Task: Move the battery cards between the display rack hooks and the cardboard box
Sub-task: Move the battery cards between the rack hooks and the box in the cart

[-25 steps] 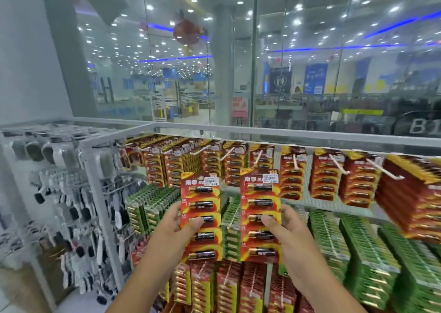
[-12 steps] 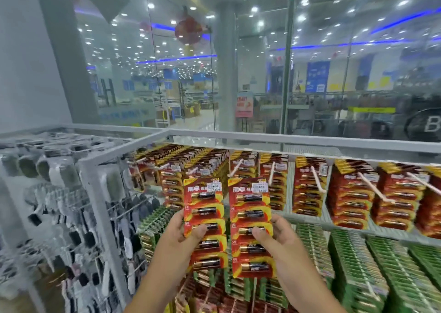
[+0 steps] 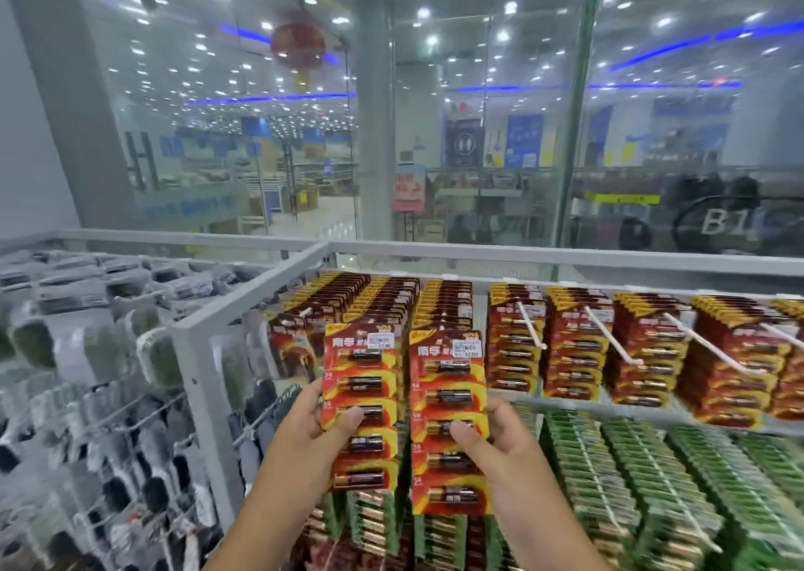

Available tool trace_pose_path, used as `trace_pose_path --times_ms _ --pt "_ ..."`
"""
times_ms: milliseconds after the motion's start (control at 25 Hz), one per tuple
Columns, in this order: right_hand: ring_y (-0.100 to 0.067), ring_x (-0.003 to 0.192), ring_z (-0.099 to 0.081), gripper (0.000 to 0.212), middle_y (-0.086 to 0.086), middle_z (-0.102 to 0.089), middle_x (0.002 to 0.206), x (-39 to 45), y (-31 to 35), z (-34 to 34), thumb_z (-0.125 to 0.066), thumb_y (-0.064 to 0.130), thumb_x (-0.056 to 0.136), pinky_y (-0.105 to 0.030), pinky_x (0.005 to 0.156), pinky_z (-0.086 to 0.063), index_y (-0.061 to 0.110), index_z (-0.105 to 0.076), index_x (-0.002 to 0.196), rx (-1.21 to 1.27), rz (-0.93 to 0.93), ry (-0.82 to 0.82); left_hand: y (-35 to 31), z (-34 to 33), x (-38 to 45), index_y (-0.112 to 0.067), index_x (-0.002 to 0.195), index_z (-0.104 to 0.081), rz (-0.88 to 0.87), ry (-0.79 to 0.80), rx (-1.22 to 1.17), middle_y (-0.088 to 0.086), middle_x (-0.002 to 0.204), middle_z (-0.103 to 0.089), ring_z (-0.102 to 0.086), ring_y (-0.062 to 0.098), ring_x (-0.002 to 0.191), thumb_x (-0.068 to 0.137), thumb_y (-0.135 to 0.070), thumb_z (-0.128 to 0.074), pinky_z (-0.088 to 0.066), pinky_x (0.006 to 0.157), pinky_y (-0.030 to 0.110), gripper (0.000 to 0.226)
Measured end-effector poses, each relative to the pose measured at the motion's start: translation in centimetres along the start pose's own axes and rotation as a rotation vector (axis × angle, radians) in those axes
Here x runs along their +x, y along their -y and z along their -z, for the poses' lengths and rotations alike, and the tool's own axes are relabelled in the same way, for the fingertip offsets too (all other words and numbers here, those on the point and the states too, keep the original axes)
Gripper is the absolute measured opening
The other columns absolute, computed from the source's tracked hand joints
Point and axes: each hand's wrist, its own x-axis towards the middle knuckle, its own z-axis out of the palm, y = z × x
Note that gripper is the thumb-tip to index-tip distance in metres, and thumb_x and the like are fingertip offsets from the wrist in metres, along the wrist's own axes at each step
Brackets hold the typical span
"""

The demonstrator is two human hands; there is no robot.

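Two bare forearms are reaching up from the bottom centre of the frame.
The left hand (image 3: pixel 311 425) is pinching a battery card (image 3: pixel 361 405), its thumb lying across the card's front, while the right hand (image 3: pixel 500 438) is gripping a second battery card (image 3: pixel 448 422) the same way, both wrists angling inward toward mid-frame.

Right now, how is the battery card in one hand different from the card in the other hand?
The left hand holds the left card higher; the right hand holds the right card lower, so its bottom edge hangs further down. The left card's price sticker is blurred; the right card's seems to read 12.00. Both are red and yellow cards with a column of five batteries, held upright, thumbs on the front.
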Motion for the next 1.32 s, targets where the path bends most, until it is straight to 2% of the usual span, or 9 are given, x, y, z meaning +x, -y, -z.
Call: trace_pose_path --times_ms 240,360,440,560,680,800,1000,1160,1320 --pt "-0.017 0.095 -0.078 0.02 0.005 -0.08 0.104 1.2 -1.6 -1.7 -0.066 0.015 0.098 -0.046 0.083 -0.062 0.022 -0.066 0.117 -0.009 0.018 -0.111 1.2 0.9 2.1 -0.046 0.135 -0.056 0.001 0.072 0.017 -0.014 0.124 -0.074 -0.072 0.016 0.114 0.091 -0.045 -0.072 -0.056 0.099 0.052 0.048" --pt "-0.016 0.093 -0.078 0.02 0.003 -0.08 0.105 1.9 -2.1 -2.1 -0.068 0.016 0.097 -0.039 0.076 -0.063 0.02 -0.066 0.116 -0.028 0.035 -0.155 1.9 0.8 3.7 -0.052 0.139 -0.051 -0.041 0.06 0.038 -0.02 0.132 -0.068 -0.066 0.015 0.124 0.065 -0.08 -0.077 -0.052 0.105 0.053 0.083" --pt "-0.016 0.091 -0.078 0.02 0.004 -0.08 0.102 2.2 -2.4 -2.1 -0.068 0.017 0.097 -0.037 0.073 -0.063 0.022 -0.067 0.117 -0.045 0.033 -0.177 2.9 0.8 4.7 -0.051 0.142 -0.048 -0.039 0.07 0.024 -0.021 0.134 -0.066 -0.063 0.013 0.127 0.059 -0.085 -0.076 -0.051 0.107 0.053 0.094" --pt "-0.015 0.089 -0.078 0.022 0.006 -0.08 0.099 2.5 -2.6 -2.1 -0.07 0.019 0.095 -0.037 0.073 -0.063 0.021 -0.066 0.117 -0.061 0.061 -0.175 3.1 0.7 5.4 -0.044 0.14 -0.053 -0.012 0.1 0.003 -0.019 0.128 -0.071 -0.068 0.011 0.119 0.079 -0.059 -0.076 -0.053 0.104 0.049 0.068" --pt "-0.013 0.083 -0.078 0.015 0.008 -0.08 0.095 3.7 -3.3 -2.1 -0.068 0.023 0.099 -0.032 0.065 -0.063 0.023 -0.066 0.113 -0.092 0.03 -0.22 3.8 0.3 6.5 -0.038 0.124 -0.057 0.01 0.065 -0.018 -0.015 0.111 -0.075 -0.073 0.0 0.092 0.095 -0.031 -0.071 -0.058 0.08 0.028 0.033" --pt "-0.016 0.099 -0.075 0.016 0.009 -0.079 0.103 5.7 -3.7 -1.6 -0.072 0.028 0.096 -0.045 0.092 -0.06 0.027 -0.07 0.113 -0.157 0.033 -0.292 3.5 -0.5 6.8 -0.041 0.101 -0.05 0.009 0.053 0.054 -0.028 0.096 -0.061 -0.061 -0.017 0.072 0.099 -0.027 -0.067 -0.045 0.062 0.009 0.023" --pt "-0.014 0.115 -0.067 0.016 0.01 -0.075 0.114 7.8 -4.0 -0.8 -0.07 0.032 0.097 -0.045 0.108 -0.05 0.026 -0.072 0.112 -0.214 0.048 -0.294 4.0 -0.2 8.3 -0.037 0.131 -0.05 0.002 0.074 0.025 -0.028 0.118 -0.056 -0.056 -0.004 0.109 0.099 -0.034 -0.066 -0.041 0.097 0.025 0.036" --pt "-0.012 0.123 -0.062 0.044 0.009 -0.068 0.129 8.4 -4.3 -0.4 -0.073 0.036 0.095 -0.038 0.108 -0.049 0.022 -0.061 0.135 -0.242 0.057 -0.289 4.9 0.1 8.8 -0.032 0.136 -0.044 -0.013 0.086 0.009 -0.016 0.131 -0.054 -0.049 0.004 0.119 0.097 -0.037 -0.069 -0.038 0.103 0.031 0.046" --pt "-0.008 0.114 -0.066 0.034 0.011 -0.072 0.12 7.9 -5.2 0.8 -0.073 0.034 0.095 -0.024 0.094 -0.051 0.024 -0.066 0.127 -0.284 0.067 -0.283 7.0 0.4 8.6 -0.034 0.138 -0.045 0.011 0.042 0.061 -0.029 0.113 -0.05 -0.052 -0.002 0.104 0.094 -0.043 -0.071 -0.037 0.096 0.03 0.052"
